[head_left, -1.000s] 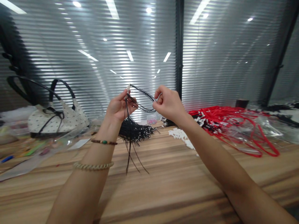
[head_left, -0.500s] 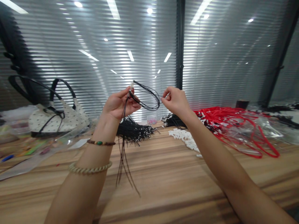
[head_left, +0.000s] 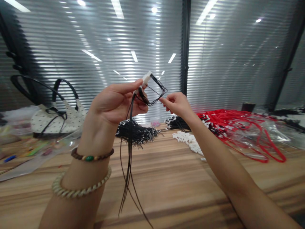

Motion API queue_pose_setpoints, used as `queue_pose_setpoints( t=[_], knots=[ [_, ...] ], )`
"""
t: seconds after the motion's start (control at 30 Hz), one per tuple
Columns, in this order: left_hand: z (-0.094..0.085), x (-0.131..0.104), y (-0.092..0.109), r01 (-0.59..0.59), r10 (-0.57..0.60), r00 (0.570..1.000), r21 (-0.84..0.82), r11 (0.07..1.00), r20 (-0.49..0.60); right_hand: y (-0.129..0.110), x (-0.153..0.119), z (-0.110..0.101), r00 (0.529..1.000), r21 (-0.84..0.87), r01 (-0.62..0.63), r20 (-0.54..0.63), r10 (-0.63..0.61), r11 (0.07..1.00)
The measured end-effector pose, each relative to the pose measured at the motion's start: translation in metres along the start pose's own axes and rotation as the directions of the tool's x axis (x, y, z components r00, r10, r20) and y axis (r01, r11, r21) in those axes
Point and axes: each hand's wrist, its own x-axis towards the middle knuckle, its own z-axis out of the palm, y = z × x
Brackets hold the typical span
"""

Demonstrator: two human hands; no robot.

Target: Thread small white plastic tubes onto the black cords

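Observation:
My left hand (head_left: 119, 100) pinches a white connector piece (head_left: 146, 78) from which thin black cords (head_left: 130, 140) loop to the right and hang down in long strands. At the right end of the loop, my right hand (head_left: 175, 102) has thumb and finger closed against the cords; whether it grips one strand is too fine to be sure. Behind my left hand, a bundle of black cords with shiny tips (head_left: 139, 133) lies on the wooden table (head_left: 171, 184). Small white pieces (head_left: 188, 140) are piled near my right forearm.
Red straps (head_left: 228, 117) and clear plastic bags (head_left: 252, 136) lie at the right. A dotted white bag (head_left: 62, 122) with black handles stands at the left, near a blue pen (head_left: 10, 158). Another black bundle (head_left: 177, 123) sits behind my right wrist. Blinds line the back.
My left hand has come nearer to the camera with the white piece and cords, and the white piece shows more. The loop looks smaller. My right hand has shifted slightly left and down.

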Motion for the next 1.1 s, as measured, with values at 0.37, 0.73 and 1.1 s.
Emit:
queue_pose_setpoints(
  t=[0.37, 0.73, 1.1],
  knots=[
    [0.002, 0.009, -0.007, -0.057, 0.07, 0.99, 0.105, 0.993, -0.125, 0.006, 0.002, 0.006, 0.996, -0.082, -0.075, 0.043, 0.079, 0.994],
    [-0.016, 0.046, -0.04, -0.268, 0.292, 0.927, 0.131, 0.955, -0.234, -0.042, -0.019, -0.027, 0.948, -0.113, -0.024, 0.312, 0.059, 0.993],
    [0.006, 0.039, -0.049, -0.278, 0.293, 0.949, 0.13, 0.952, -0.115, -0.074, -0.034, -0.005, 0.969, -0.272, 0.247, 0.085, -0.232, 0.93]
  ],
)
